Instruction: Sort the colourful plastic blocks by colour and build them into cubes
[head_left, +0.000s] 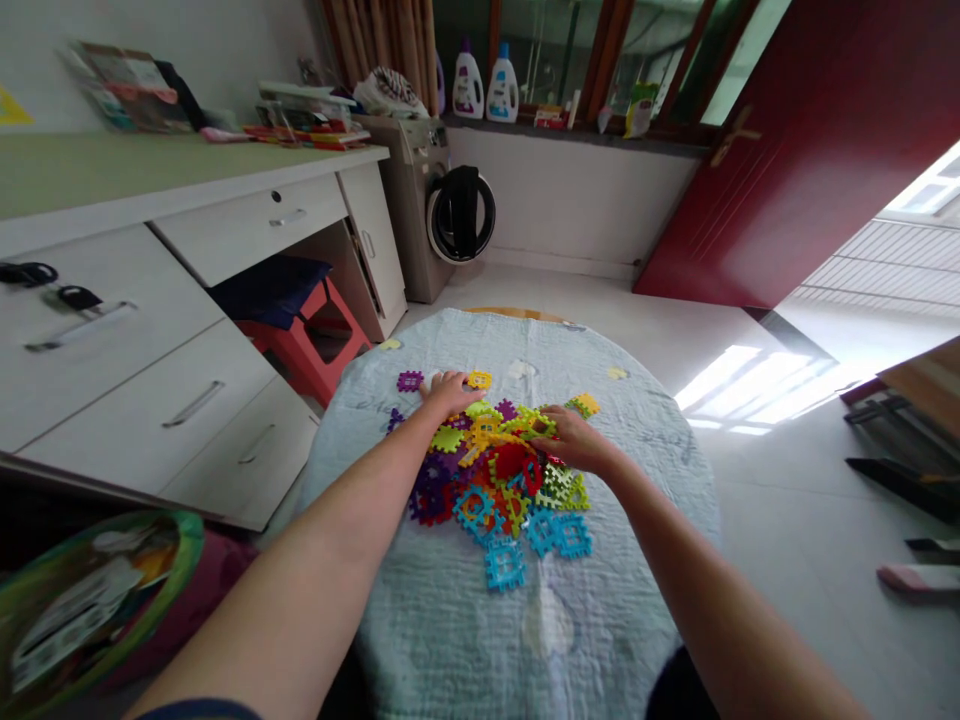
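A mixed pile of toothed plastic building pieces (486, 430) lies on the cloth-covered round table (622, 590). At its far left edge, my left hand (448, 393) rests low with its fingers apart, its thumb beside a yellow square piece (480, 380). A purple piece (410, 381) lies just left of that hand. On the right of the pile, my right hand (574, 438) has thumb and fingers spread over yellow-green pieces (536, 422), touching them. Beyond it lies a yellow piece (587, 403). Blue window-like pieces (505, 565) lie at the near side.
To the left stand a white desk (180, 355), a red stool (319, 335) with a dark top, and a filled bin (191, 560). A washing machine (409, 200) has its door open. Detergent bottles (469, 85) stand on the sill. A red door (750, 150) is at the right.
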